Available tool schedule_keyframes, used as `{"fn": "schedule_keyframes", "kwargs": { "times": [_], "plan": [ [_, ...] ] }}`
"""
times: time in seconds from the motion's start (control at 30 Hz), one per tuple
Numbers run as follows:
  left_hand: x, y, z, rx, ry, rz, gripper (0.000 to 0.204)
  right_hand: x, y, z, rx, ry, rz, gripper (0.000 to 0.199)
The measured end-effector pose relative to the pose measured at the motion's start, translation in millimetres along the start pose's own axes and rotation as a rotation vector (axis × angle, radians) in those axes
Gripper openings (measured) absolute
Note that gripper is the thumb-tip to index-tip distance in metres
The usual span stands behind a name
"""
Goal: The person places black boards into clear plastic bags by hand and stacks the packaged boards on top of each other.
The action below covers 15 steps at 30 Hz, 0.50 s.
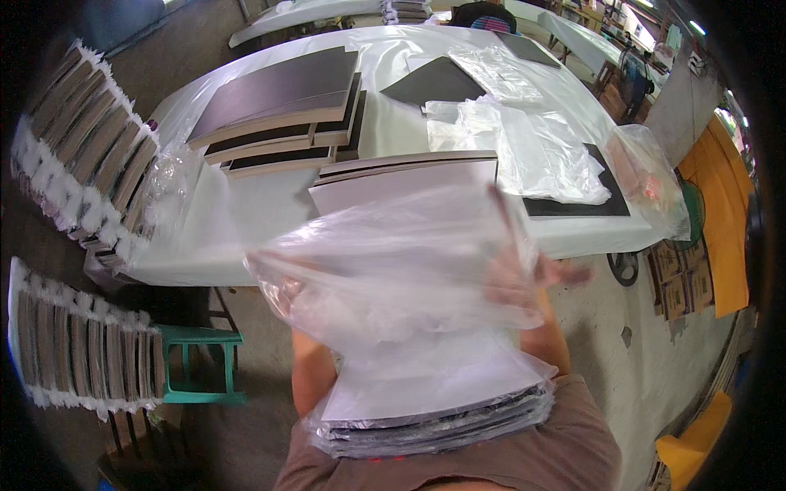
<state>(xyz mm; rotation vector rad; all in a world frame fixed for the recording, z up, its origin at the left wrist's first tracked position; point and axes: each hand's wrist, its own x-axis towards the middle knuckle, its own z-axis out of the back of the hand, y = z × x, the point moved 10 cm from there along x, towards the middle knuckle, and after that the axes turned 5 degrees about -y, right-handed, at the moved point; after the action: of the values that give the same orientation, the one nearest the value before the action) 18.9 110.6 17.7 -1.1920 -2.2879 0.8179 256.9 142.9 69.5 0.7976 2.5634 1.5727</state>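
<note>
Clear plastic film spreads between both hands, motion-blurred, at the near edge of the counter. The left grip shows hazily through it; the right grip has a finger stretched outward. Whether either pinches the film, I cannot tell. A white-topped stack lies by that near edge, loose bags toward the right edge, wrapped panels on the lap.

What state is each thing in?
Clear plastic bag: held up, blurred
Left hand: behind plastic, grip unclear
Right hand: partly behind plastic, grip unclear
Stack nearest the body: plastic-wrapped
Dark-covered slabs: unwrapped, stacked
Loose plastic bags: lying flat, overlapping
Green stool: upright, loaded
</note>
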Motion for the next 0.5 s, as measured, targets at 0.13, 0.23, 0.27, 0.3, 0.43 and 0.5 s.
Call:
{"fn": "schedule_keyframes", "kwargs": {
  "times": [0.13,0.23,0.27,0.3,0.43,0.5],
  "plan": [
    [13.5,-10.5,5.5,0.293,0.217,0.006,0.062,-8.7,25.7,40.0,-0.014,-0.308,0.053,0.046],
    [10.6,-4.0,-8.0,0.780,0.504,0.138,0.057,-6.3,53.1,76.3,-0.217,-0.494,0.127,0.045],
    [21.5,-10.4,-11.4,1.029,0.400,0.039,0.054,-5.2,52.2,82.2,-0.425,-0.548,0.105,0.047],
    [30.3,-20.8,-17.5,1.272,0.281,-0.068,0.053,0.4,49.8,85.9,-0.633,-0.591,0.081,0.049],
    [24.7,-63.8,-71.3,1.426,-0.114,-0.726,0.053,4.6,83.2,86.9,-1.354,-1.030,0.313,0.054],
    [24.4,-53.1,-75.1,1.544,-0.091,-0.864,0.054,7.3,99.4,79.6,-1.454,-1.204,0.489,0.054]
  ]
}}
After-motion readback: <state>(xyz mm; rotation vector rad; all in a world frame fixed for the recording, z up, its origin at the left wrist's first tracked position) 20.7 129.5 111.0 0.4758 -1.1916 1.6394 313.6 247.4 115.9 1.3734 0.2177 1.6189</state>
